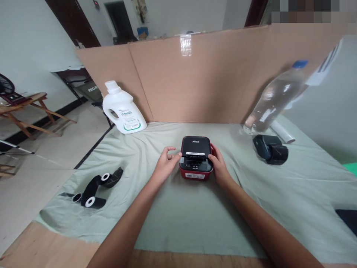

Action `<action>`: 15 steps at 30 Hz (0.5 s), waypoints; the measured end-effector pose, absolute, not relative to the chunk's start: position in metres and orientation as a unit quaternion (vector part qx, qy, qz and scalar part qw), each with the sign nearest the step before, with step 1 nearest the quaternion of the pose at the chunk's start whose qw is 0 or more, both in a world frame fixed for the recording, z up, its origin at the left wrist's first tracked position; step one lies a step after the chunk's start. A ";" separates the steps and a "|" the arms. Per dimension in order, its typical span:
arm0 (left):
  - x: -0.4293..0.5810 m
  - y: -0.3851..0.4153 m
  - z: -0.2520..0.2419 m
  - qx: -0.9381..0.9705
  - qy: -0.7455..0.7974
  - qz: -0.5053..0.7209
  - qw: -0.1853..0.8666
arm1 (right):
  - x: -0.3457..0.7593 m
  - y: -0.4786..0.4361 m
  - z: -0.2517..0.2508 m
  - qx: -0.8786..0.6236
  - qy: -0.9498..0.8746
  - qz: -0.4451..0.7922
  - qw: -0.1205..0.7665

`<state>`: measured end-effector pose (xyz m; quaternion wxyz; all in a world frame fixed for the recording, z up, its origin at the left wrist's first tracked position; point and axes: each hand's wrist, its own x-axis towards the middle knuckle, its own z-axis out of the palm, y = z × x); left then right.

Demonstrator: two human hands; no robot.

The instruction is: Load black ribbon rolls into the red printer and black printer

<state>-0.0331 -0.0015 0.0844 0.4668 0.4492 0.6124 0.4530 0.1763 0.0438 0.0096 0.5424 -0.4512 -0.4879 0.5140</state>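
A small black and red printer-like device (196,149) rests on the pale green cloth (178,216) in front of me. My left hand (167,163) is at its left side, thumb tip by the edge and the other fingers apart from it. Against its right side lies my right hand (219,163), with the thumb on the top corner and the fingers along the side, partly hidden behind the device. White labels show on the lid and the front face.
Black rolls with white cores (96,202) lie at the left. A white jug (124,109) and a clear blue-capped bottle (275,100) stand before the cardboard wall (195,82). At the right are a black device (270,149) and a pale roll (283,132).
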 end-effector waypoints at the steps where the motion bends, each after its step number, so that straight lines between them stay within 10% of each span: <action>1: -0.035 0.005 0.078 0.436 0.617 0.451 0.475 | 0.176 0.044 0.009 -0.452 -0.493 0.510 0.541; 15: -0.027 0.018 0.053 0.421 0.574 0.442 0.545 | 0.180 0.047 0.009 -0.460 -0.541 0.488 0.507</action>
